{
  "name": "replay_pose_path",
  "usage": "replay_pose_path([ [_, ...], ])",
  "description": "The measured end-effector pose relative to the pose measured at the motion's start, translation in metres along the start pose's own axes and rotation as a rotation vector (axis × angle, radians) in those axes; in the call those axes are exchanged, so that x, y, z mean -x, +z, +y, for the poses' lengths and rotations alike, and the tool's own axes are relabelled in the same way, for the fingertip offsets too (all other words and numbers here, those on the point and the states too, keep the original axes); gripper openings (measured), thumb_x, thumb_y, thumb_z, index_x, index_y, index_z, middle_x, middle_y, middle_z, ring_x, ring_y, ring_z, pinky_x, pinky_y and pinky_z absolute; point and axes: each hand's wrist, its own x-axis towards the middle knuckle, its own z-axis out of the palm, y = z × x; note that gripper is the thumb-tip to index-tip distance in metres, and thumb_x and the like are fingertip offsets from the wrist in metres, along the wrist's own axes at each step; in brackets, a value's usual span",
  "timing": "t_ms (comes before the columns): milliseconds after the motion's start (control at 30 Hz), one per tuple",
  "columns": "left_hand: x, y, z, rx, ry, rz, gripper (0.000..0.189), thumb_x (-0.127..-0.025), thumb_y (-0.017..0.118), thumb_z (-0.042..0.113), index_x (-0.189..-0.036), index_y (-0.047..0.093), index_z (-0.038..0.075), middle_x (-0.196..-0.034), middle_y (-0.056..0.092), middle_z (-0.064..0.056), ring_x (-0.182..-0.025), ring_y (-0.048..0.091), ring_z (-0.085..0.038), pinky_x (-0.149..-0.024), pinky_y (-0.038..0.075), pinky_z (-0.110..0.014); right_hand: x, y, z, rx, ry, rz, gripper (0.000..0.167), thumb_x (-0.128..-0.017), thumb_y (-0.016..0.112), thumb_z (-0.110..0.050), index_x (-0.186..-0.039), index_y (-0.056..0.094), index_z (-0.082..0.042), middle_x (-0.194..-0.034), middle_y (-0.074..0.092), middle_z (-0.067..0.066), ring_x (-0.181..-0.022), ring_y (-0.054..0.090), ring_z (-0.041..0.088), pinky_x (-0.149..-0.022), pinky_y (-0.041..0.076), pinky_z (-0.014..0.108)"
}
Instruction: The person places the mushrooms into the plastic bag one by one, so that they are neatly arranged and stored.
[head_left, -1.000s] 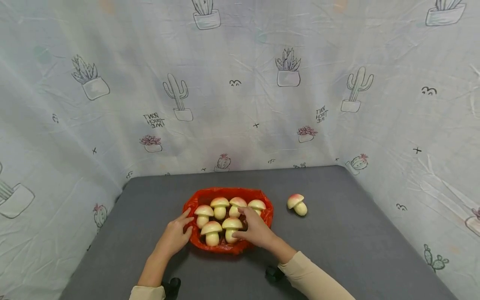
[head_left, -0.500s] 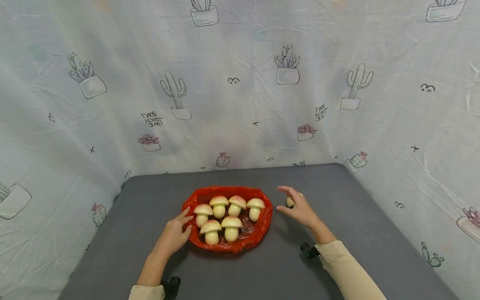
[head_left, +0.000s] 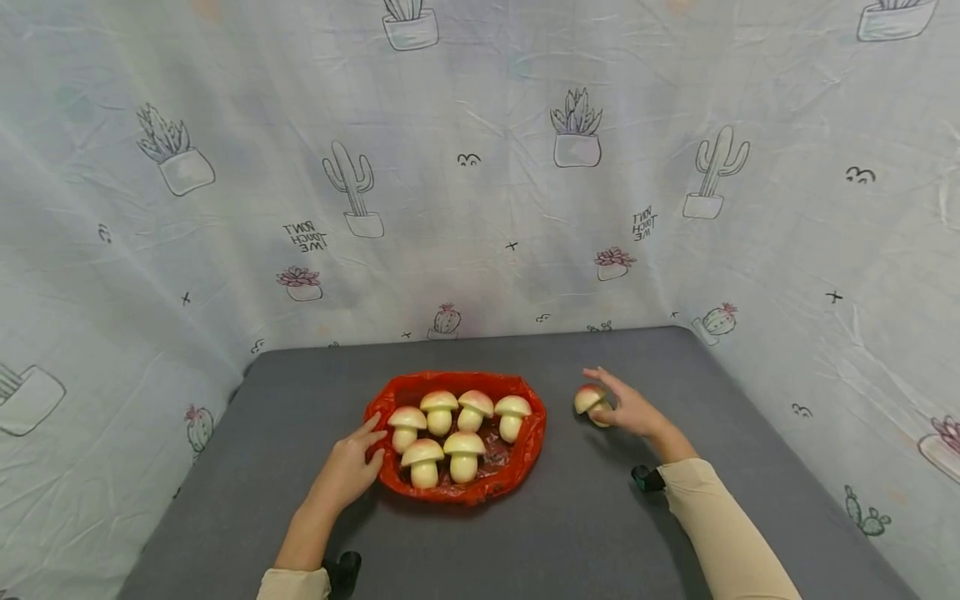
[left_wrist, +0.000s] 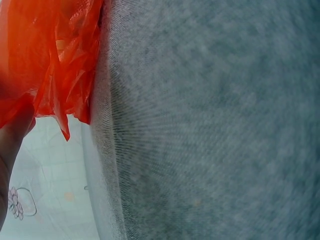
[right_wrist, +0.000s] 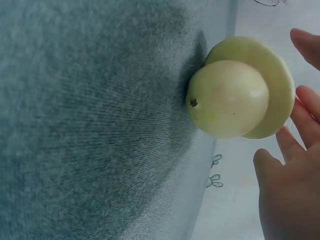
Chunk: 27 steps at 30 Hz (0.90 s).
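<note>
A red plastic bag [head_left: 516, 483] lies spread wide on the grey table [head_left: 480, 550], holding several toy mushrooms [head_left: 463, 467] with pale stems and pink-tinged caps. My left hand [head_left: 347, 471] holds the bag's left rim, its fingertips over the edge; the left wrist view shows my thumb [left_wrist: 17, 125] against the red film. Right of the bag, one more toy mushroom [head_left: 589, 398] lies on its side. My right hand [head_left: 637, 412] reaches over it with fingers spread and thumb beside the stem. In the right wrist view that mushroom's rounded stem base [right_wrist: 227, 100] faces the camera, fingertips near the cap.
A pale cloth curtain [head_left: 480, 200] printed with potted cacti surrounds the table at the back and sides. Dark wrist-worn devices show below both hands, one at the right sleeve [head_left: 697, 492].
My right hand has left the bag's right side, moving right to the lone mushroom. A mushroom at the bag's right, partly hidden before, now shows fully. My left hand has stayed at the rim.
</note>
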Motion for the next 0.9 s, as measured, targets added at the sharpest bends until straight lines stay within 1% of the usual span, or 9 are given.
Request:
replay_pose_path([
  [167, 0.0, 0.001, 0.0, 0.005, 0.0, -0.005, 0.034, -0.086, 0.062, 0.004, -0.119, 0.063, -0.008, -0.142, 0.045, -0.023, -0.062, 0.048, -0.015, -0.06, 0.039, -0.027, -0.001, -0.001, -0.001, -0.002, -0.005, -0.041, 0.068, -0.084, 0.066, -0.002, -0.142, 0.033, 0.01, -0.15, 0.022, 0.032, -0.137, 0.009, 0.054, -0.1, 0.022, 0.069],
  [233, 0.0, 0.001, -0.001, 0.001, 0.007, 0.005, 0.034, -0.086, 0.062, 0.004, -0.118, 0.063, -0.008, -0.141, 0.046, -0.023, -0.065, 0.051, -0.015, -0.061, 0.04, -0.027, -0.001, 0.0, 0.0, 0.011, -0.01, -0.054, 0.068, -0.083, 0.066, -0.001, -0.141, 0.033, 0.011, -0.148, 0.024, 0.033, -0.136, 0.01, 0.055, -0.101, 0.023, 0.068],
  [300, 0.0, 0.001, -0.001, -0.002, 0.011, 0.011, 0.034, -0.086, 0.062, 0.004, -0.117, 0.063, -0.008, -0.141, 0.046, -0.023, -0.06, 0.044, -0.013, -0.06, 0.039, -0.027, 0.0, 0.0, 0.001, 0.036, -0.027, -0.058, 0.067, -0.083, 0.066, 0.0, -0.14, 0.033, 0.012, -0.146, 0.027, 0.034, -0.134, 0.018, 0.055, -0.098, 0.028, 0.065],
  [433, 0.001, 0.002, -0.002, -0.02, 0.043, 0.049, 0.033, -0.084, 0.064, 0.003, -0.114, 0.065, -0.008, -0.137, 0.049, -0.024, -0.083, 0.061, -0.025, -0.068, 0.045, -0.034, 0.0, 0.001, 0.009, 0.079, -0.05, -0.057, 0.071, -0.081, 0.068, -0.005, -0.141, 0.032, 0.01, -0.142, 0.032, 0.033, -0.127, 0.033, 0.05, -0.089, 0.039, 0.056],
  [500, 0.0, 0.002, -0.003, -0.023, 0.052, 0.06, 0.032, -0.083, 0.064, 0.003, -0.114, 0.065, -0.009, -0.137, 0.05, -0.025, -0.092, 0.063, -0.03, -0.07, 0.047, -0.036, 0.001, 0.001, 0.01, 0.097, -0.039, -0.053, 0.074, -0.081, 0.069, -0.006, -0.143, 0.031, 0.008, -0.141, 0.032, 0.032, -0.123, 0.037, 0.048, -0.086, 0.04, 0.053],
  [633, 0.001, 0.002, -0.003, -0.023, 0.059, 0.066, 0.032, -0.083, 0.064, 0.002, -0.113, 0.065, -0.009, -0.136, 0.05, -0.025, -0.097, 0.062, -0.032, -0.071, 0.047, -0.037, 0.003, 0.003, 0.011, 0.12, 0.009, -0.024, 0.078, -0.081, 0.07, -0.006, -0.145, 0.028, 0.006, -0.14, 0.032, 0.031, -0.123, 0.038, 0.046, -0.09, 0.038, 0.056],
  [767, 0.001, 0.002, -0.003, -0.028, 0.051, 0.059, 0.032, -0.083, 0.064, 0.002, -0.113, 0.066, -0.009, -0.137, 0.05, -0.024, -0.089, 0.062, -0.028, -0.069, 0.046, -0.035, 0.003, 0.007, 0.012, 0.136, 0.041, 0.029, 0.078, -0.08, 0.071, -0.006, -0.144, 0.029, 0.009, -0.138, 0.033, 0.032, -0.123, 0.038, 0.046, -0.094, 0.035, 0.059],
  [800, 0.001, 0.002, -0.002, -0.024, 0.045, 0.053, 0.032, -0.083, 0.064, 0.002, -0.113, 0.065, -0.009, -0.137, 0.05, -0.024, -0.084, 0.062, -0.027, -0.068, 0.045, -0.034, 0.003, 0.007, 0.012, 0.132, 0.047, 0.045, 0.078, -0.08, 0.072, -0.006, -0.143, 0.029, 0.009, -0.138, 0.034, 0.032, -0.123, 0.038, 0.046, -0.094, 0.035, 0.059],
  [900, 0.0, 0.002, -0.001, -0.019, 0.042, 0.047, 0.032, -0.084, 0.064, 0.002, -0.114, 0.065, -0.009, -0.138, 0.049, -0.024, -0.084, 0.062, -0.026, -0.067, 0.044, -0.034, 0.003, 0.01, 0.013, 0.123, 0.059, 0.085, 0.078, -0.08, 0.073, -0.008, -0.142, 0.031, 0.009, -0.136, 0.036, 0.031, -0.122, 0.04, 0.046, -0.094, 0.035, 0.059],
])
